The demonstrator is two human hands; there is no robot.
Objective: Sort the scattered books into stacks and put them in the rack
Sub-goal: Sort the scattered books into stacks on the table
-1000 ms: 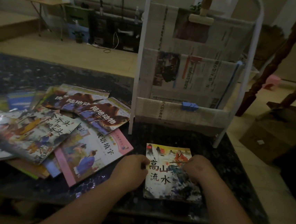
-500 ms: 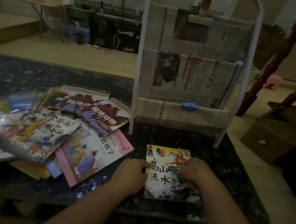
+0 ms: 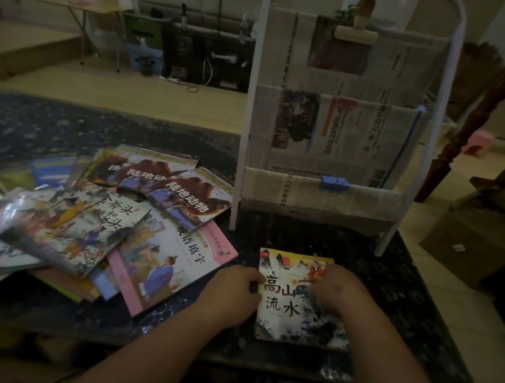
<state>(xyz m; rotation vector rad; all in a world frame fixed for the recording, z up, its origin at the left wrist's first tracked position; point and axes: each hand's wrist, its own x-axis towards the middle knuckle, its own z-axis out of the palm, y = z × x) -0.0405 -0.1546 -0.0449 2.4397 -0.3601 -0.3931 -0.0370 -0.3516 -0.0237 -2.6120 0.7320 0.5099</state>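
A small stack of books topped by a landscape-painting cover (image 3: pixel 282 314) lies flat on the dark stone table (image 3: pixel 389 291), in front of the white rack (image 3: pixel 336 143). My left hand (image 3: pixel 232 288) grips the stack's left edge with curled fingers. My right hand (image 3: pixel 337 289) lies curled on top of the cover and holds its right part. A scattered heap of picture books (image 3: pixel 87 225) spreads over the table's left half; a pink-edged book (image 3: pixel 171 257) lies nearest my left hand. The rack's pockets are lined with newspaper.
A blue clip (image 3: pixel 333 183) and a wooden clip (image 3: pixel 357 31) hold the newspaper on the rack. A cardboard box (image 3: pixel 472 237) stands on the floor to the right, beside dark wooden posts (image 3: pixel 482 99). A folding table and shelves stand at the back of the room.
Both hands have stayed on the landscape-cover stack. The stack has slid a little nearer to me, and my right hand has shifted slightly left over the cover.
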